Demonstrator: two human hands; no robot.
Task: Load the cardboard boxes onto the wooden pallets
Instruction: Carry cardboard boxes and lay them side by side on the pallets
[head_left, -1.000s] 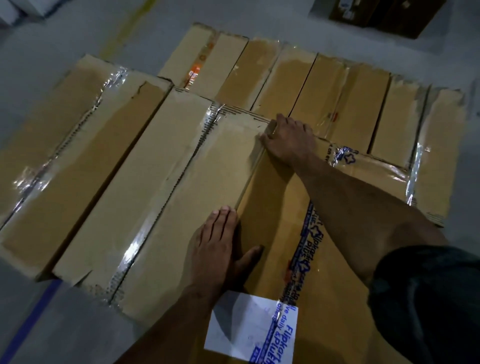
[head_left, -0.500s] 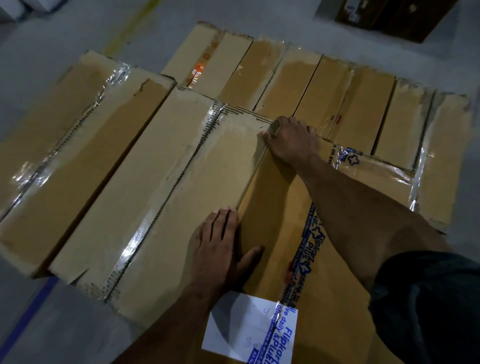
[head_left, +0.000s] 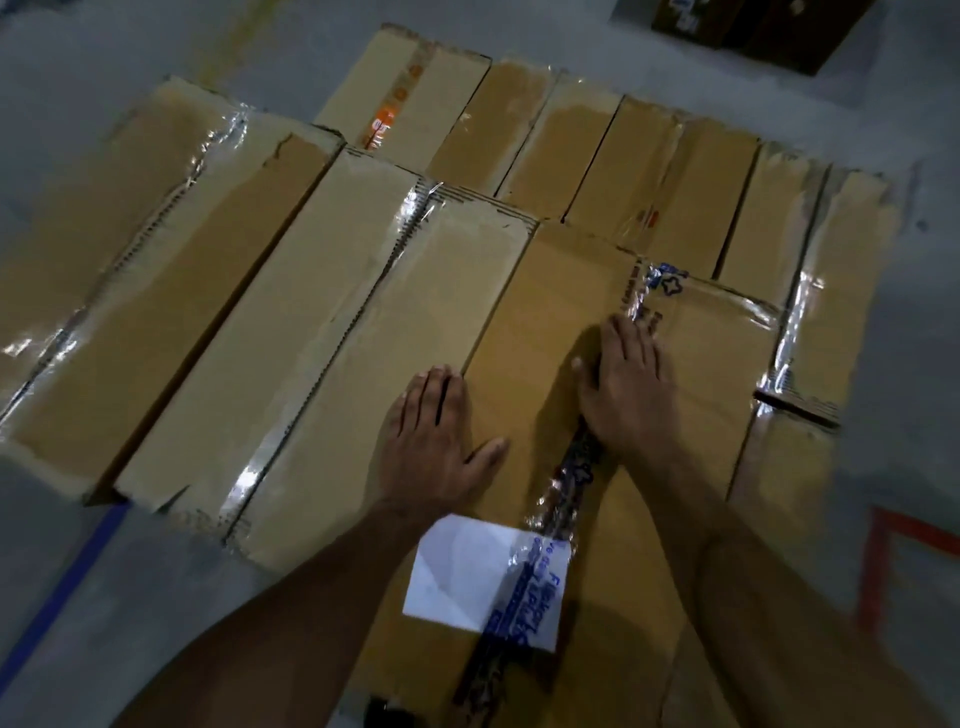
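Note:
Several long cardboard boxes lie side by side in two rows, hiding whatever is beneath them. The nearest box (head_left: 696, 374) carries blue printed tape and a white paper label (head_left: 457, 566). My left hand (head_left: 434, 441) lies flat, fingers straight, across the seam between this box and the neighbouring taped box (head_left: 363, 353) on its left. My right hand (head_left: 623, 384) rests flat on the nearest box's top, fingers straight, over the tape line. Neither hand grips anything.
Grey concrete floor surrounds the stack. A blue floor line (head_left: 67, 587) runs at lower left and a red floor marking (head_left: 883, 561) at lower right. Dark boxes (head_left: 753, 26) stand at the top right. A back row of boxes (head_left: 524, 124) lies beyond.
My right hand has drawn back from the far edge of the nearest box to its middle, beside my left hand. The left hand has stayed put.

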